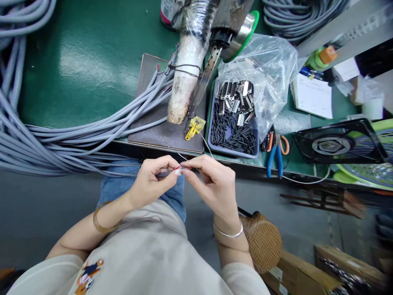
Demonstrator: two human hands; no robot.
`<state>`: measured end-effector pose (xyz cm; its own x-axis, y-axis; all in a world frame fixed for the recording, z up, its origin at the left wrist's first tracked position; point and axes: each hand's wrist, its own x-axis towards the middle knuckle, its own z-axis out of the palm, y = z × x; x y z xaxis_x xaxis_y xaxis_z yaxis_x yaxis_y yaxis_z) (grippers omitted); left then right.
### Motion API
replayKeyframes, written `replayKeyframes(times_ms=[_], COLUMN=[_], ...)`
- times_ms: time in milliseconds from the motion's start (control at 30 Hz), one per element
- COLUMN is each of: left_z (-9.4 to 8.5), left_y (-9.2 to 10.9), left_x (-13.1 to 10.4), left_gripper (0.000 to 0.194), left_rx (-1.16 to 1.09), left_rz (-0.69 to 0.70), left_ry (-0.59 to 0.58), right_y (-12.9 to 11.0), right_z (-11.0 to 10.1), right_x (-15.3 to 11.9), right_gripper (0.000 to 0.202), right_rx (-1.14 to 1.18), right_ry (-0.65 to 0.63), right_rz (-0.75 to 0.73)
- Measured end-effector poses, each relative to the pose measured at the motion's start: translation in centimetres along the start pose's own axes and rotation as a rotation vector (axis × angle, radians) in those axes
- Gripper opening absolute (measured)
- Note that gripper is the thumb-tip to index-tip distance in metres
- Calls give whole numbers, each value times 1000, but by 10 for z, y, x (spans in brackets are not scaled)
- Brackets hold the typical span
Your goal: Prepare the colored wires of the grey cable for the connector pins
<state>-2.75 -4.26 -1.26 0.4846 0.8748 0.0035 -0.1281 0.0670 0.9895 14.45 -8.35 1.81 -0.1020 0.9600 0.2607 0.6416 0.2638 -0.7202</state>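
Note:
My left hand (156, 176) pinches the end of a grey cable (164, 173) in front of the bench edge. Thin coloured wires (178, 167), some of them red, come out of that end between both hands. My right hand (208, 176) has thumb and fingertips closed on these wires, touching the left fingertips. A thin white strand (207, 145) runs from near the right hand up to a yellow clip (193, 129) below the soldering iron (204, 84). More grey cables (123, 123) with bared ends lie across a dark board (153, 137).
A blue tray (211, 141) holds metal connectors and small black sleeves. A plastic bag (270, 78) lies over its right side. Pliers (278, 153) hang at the bench edge beside a black fan (337, 143). A white wrapped tube (186, 73) points down over the board. A woven stool (264, 241) stands right.

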Motion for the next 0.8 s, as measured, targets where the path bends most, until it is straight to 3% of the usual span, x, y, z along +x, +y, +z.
replayKeyframes(times_ms=[67, 167, 300, 367, 433, 500, 567, 600, 633, 667, 733, 800], left_z=[0, -1, -6, -8, -7, -4, -1, 0, -1, -3, -11, -23], left_y=[-1, -2, 12, 30, 47, 59, 59, 54, 48, 40, 24, 13], left_x=[-1, -1, 0, -1, -1, -2, -2, -1, 0, 2, 6, 9], left_gripper=[16, 16, 12, 8, 15, 21, 21, 19, 15, 12, 8, 10], left_rx=[44, 84, 180, 267, 362, 382, 202, 67, -57, -146, -317, -495], left_rz=[21, 41, 170, 336, 512, 594, 522, 418, 273, 104, -170, -298], left_ry=[1, 28, 48, -26, -204, -494, -763, -814, -781, -649, -220, 92], right_y=[-1, -3, -20, -30, -32, -22, 0, 13, 26, 38, 59, 73], right_z=[3, -6, -42, -64, -82, -95, -100, -100, -98, -95, -86, -76], right_x=[2, 0, -19, -28, -32, -26, -13, -4, 7, 17, 39, 58], right_gripper=[8, 10, 9, 8, 4, 12, 23, 23, 21, 20, 26, 29], right_rx=[-46, -83, -153, -331, -579, -870, -1144, -1225, -1258, -1254, -1225, -1190], right_ry=[1, 103, 261, 230, 133, 58, 22, -5, -16, 12, 128, 169], right_rz=[-14, -18, -20, -24, -1, 58, 205, 298, 384, 441, 499, 513])
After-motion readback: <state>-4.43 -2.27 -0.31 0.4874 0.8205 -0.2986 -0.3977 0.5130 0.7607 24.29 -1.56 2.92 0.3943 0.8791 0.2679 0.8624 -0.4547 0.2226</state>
